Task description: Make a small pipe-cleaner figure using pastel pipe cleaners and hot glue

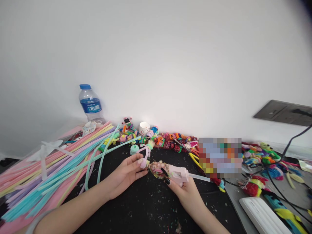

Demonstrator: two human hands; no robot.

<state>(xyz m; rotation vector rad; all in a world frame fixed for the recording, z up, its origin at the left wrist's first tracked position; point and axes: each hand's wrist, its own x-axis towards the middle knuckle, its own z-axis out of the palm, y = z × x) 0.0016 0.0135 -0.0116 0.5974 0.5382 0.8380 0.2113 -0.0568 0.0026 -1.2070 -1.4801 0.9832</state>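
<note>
My left hand [125, 175] pinches a small pink and pale green pipe-cleaner figure [143, 162], whose lilac loops stick up above the fingers. My right hand [187, 196] is wrapped around a pale pink hot glue gun [179, 174]. Its front end is crusted with brownish, multicoloured fuzz and points left, at the figure; whether the nozzle touches it is hidden. A translucent glue stick [201, 177] juts from the gun's back. Just behind the figure sits a mint-green coil [134, 149] on the black mat [146, 208], which is sprinkled with fibre scraps.
Bundles of pastel pipe cleaners [60, 165] spread over the left side. A water bottle [90, 104] leans by the wall. Several colourful pipe-cleaner figures [168, 141] and a white paper cup [144, 128] line the back. At right are a white box-shaped device [262, 214] and a black cable [287, 149].
</note>
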